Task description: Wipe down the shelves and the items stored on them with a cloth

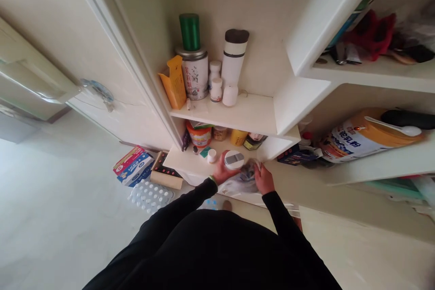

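Observation:
My left hand [222, 171] is closed around a round container with a white lid [234, 159] that has a grey panel across its top. My right hand [264, 180] grips the edge of a clear plastic bag [247, 180], pinched between the fingers. The bag lies beside the container, over the front of the low shelf [190, 167]; what is inside it is blurred. A small white-capped bottle [211, 156] stands left of my left hand, near a green packet [205, 152].
On the shelf above are a tea tin [195, 77], a green cup [189, 31], a yellow box [174, 84], a white tumbler [234, 56] and small white bottles. A large pouch [356, 136] lies on the right shelf. Boxes [134, 167] and a bubble-like sheet [151, 195] lie on the floor.

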